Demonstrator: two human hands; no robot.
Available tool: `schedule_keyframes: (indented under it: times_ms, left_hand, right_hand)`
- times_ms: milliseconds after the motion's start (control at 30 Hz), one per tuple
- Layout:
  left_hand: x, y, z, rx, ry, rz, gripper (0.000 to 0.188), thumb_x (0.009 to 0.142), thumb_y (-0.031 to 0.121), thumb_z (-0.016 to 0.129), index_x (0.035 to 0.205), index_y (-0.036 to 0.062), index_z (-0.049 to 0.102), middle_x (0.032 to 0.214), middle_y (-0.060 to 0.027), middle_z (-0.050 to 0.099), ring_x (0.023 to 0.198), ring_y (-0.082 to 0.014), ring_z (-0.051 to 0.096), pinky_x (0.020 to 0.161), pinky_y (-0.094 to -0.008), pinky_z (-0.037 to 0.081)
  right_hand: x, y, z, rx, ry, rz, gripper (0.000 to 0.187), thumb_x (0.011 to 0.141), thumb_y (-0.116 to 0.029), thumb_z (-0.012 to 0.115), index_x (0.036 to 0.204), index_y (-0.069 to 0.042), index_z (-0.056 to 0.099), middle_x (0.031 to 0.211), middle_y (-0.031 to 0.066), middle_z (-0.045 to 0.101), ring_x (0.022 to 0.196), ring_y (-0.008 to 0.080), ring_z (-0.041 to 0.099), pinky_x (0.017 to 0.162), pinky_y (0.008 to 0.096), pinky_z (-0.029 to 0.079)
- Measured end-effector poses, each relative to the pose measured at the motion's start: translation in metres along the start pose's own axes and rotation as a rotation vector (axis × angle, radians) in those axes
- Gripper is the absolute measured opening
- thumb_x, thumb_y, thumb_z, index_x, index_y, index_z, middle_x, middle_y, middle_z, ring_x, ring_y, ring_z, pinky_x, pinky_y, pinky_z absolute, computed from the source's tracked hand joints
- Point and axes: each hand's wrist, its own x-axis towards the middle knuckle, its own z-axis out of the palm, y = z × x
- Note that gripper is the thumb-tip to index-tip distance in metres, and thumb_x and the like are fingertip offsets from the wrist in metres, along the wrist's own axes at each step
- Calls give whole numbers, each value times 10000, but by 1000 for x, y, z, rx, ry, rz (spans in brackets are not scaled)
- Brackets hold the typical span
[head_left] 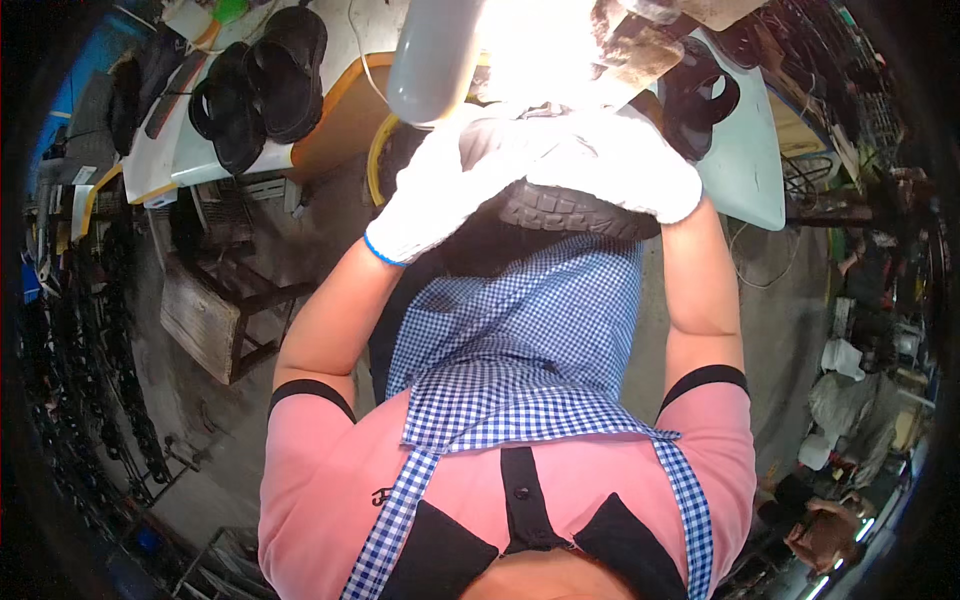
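Both my hands wear white knit gloves and grip a dark shoe (580,212) in front of my apron, below a bright lamp. Its black, deeply treaded sole is turned partly toward me. My left hand (430,190) wraps the shoe's left end, and my right hand (632,168) lies over its right part. Glare washes out many of the fingers and the shoe's upper side. Black sandals (285,75) rest on the table (200,160) to the left of my hands. Another black sandal (695,100) stands to the right.
A pale rounded lamp housing (432,60) hangs just beyond my left hand. A white cable (356,45) runs beside it. On the floor at the left stands a wooden stool (205,315). Racks (90,380) line the left side, and another person (825,535) is at the far lower right.
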Motion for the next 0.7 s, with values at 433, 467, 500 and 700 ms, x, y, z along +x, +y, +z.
schedule_keyframes:
  times_ms: [433, 467, 500, 700]
  left_hand:
    - [-9, -1, 10, -370, 397, 46, 348, 811, 162, 687, 1101, -8, 596, 1040, -108, 620, 980, -185, 581, 900, -314, 446]
    - [-11, -1, 9, -423, 429, 35, 349, 815, 151, 678, 1110, -12, 586, 1047, -108, 613, 979, -185, 578, 900, -315, 448]
    - [-15, -1, 8, -588, 442, 17, 377, 821, 134, 663, 1145, -19, 548, 1064, -105, 594, 989, -187, 563, 906, -317, 446]
    - [-21, -14, 11, -769, 461, 14, 329, 897, 128, 563, 1198, 11, 503, 1125, -99, 555, 1020, -190, 550, 913, -319, 451]
  right_hand:
    - [-49, -1, 52, 93, 1267, 573, 603, 808, -307, 685, 1287, -12, 466, 1238, 165, 530, 1107, 269, 541, 960, 365, 439]
    - [-53, 2, 61, 427, 1428, 647, 654, 789, -387, 690, 1276, -5, 480, 1229, 162, 534, 1113, 275, 533, 969, 389, 428]
    - [-53, 6, 68, 737, 1427, 588, 675, 812, -460, 631, 1295, -18, 466, 1270, 161, 512, 1138, 286, 523, 989, 409, 418]
    - [-54, 21, 85, 1622, 1240, 78, 626, 883, -453, 543, 1354, -58, 421, 1375, 155, 455, 1247, 312, 456, 1058, 490, 360]
